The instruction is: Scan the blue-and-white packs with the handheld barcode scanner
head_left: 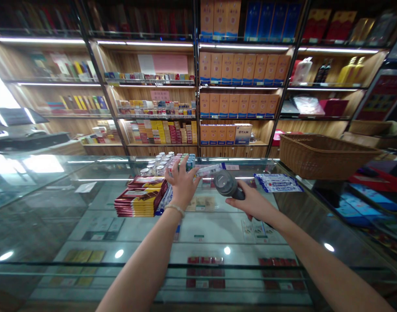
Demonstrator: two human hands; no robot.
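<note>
- Pinching one end of a white-and-blue packet (210,170), the left hand (183,185) is spreading its other fingers above the glass counter (146,236).
- The right hand (254,201) is gripping a dark handheld scanner (225,183), its head sitting just beside the packet's far end.
- Red-and-yellow packs (138,199) are lying stacked near the left wrist.

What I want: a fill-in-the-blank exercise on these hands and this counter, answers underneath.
The right hand holds a grey ____ near the slim packet in the left hand.
A bracelet circles the ____ wrist.
The red-and-yellow packs lie stacked on a counter topped with clear ____.
Missing words: scanner; left; glass.
</note>
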